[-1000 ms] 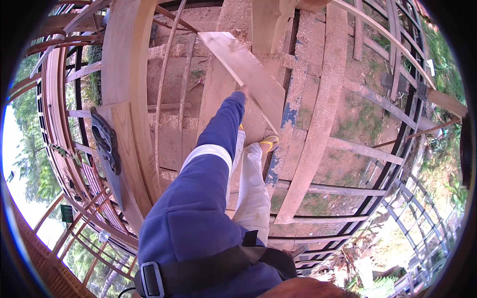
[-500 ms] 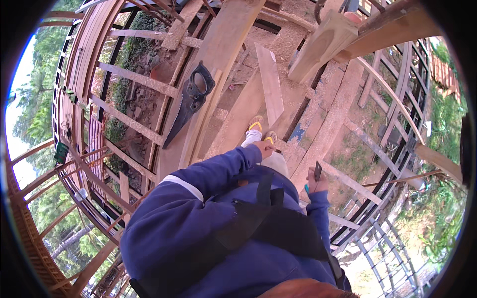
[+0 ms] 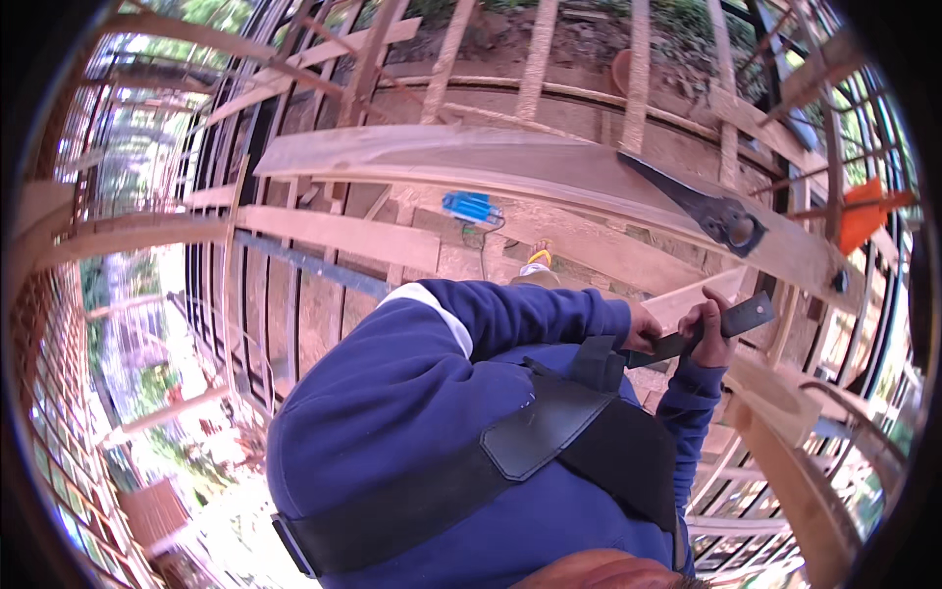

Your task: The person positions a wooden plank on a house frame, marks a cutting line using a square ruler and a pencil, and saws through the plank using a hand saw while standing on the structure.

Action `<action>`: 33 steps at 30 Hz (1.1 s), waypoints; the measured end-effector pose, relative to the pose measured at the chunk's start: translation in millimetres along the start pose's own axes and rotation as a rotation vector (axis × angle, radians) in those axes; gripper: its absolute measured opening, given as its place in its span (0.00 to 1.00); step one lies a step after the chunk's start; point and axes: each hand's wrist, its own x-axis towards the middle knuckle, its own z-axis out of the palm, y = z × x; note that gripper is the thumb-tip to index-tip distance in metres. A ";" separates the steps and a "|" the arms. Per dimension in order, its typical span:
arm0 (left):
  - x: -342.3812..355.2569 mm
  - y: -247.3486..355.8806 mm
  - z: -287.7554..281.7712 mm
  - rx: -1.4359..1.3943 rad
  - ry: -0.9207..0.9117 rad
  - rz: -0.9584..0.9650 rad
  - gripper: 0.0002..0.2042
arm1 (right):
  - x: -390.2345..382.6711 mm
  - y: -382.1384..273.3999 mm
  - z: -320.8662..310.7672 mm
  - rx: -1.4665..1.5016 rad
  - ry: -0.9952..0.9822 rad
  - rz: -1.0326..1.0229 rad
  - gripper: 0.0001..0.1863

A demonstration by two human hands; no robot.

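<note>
A dark, flat strip with a small hole near its end lies across both hands, in front of my chest at right. My right hand is closed around its middle. My left hand is closed at its left end, fingers curled against it. Beyond the hands, a handsaw with a black handle rests on a long wooden plank, its blade pointing left. My hands are nearer to me than the plank and do not touch it.
A blue power tool with a cord sits on boards beyond my left arm. An orange piece stands at far right. Thick timber rises at lower right. Gaps show between the slats; one sandalled foot is visible.
My view has turned left, so the plank and saw now lie crosswise ahead. My left hand has come across to the dark strip in my right hand, which is raised nearer my chest.
</note>
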 end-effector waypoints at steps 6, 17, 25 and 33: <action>-104.7 -59.7 -43.7 -0.409 0.437 -0.016 0.11 | 46.6 32.8 131.8 -0.079 -0.263 0.006 0.28; -320.2 -177.4 -134.9 -1.171 1.146 -0.284 0.10 | 34.7 183.7 317.0 -0.415 -0.799 0.612 0.17; -368.4 -221.4 -146.0 -1.425 1.327 -0.255 0.07 | 50.3 238.7 385.8 -0.304 -0.807 0.729 0.17; -436.0 -269.8 -177.6 -1.159 1.434 -0.311 0.10 | 48.7 291.8 453.9 0.029 -0.651 0.954 0.13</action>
